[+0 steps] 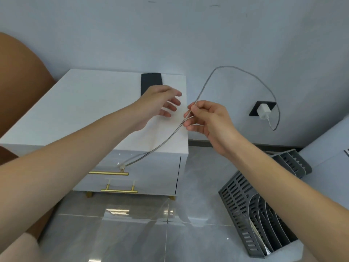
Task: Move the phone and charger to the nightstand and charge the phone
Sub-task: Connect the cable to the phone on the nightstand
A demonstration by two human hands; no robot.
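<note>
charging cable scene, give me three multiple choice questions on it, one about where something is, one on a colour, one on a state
1. Where does the phone lie?
A. on the floor tiles
B. on top of the white nightstand, near its back edge
C. in the grey file rack

2. What colour are the drawer handles?
A. gold
B. black
C. red

3. What state is the charger plug in?
A. lying loose on the nightstand
B. held in the left hand
C. seated in the wall socket, with the cable running from it

Answers:
1. B, the dark phone rests flat on the nightstand top, just beyond the left hand.
2. A, both bars on the drawer fronts look brassy gold.
3. C, the white plug sits in the black socket plate and the cable loops up to the right hand, which pinches it; its free end dangles near the upper handle.
</note>
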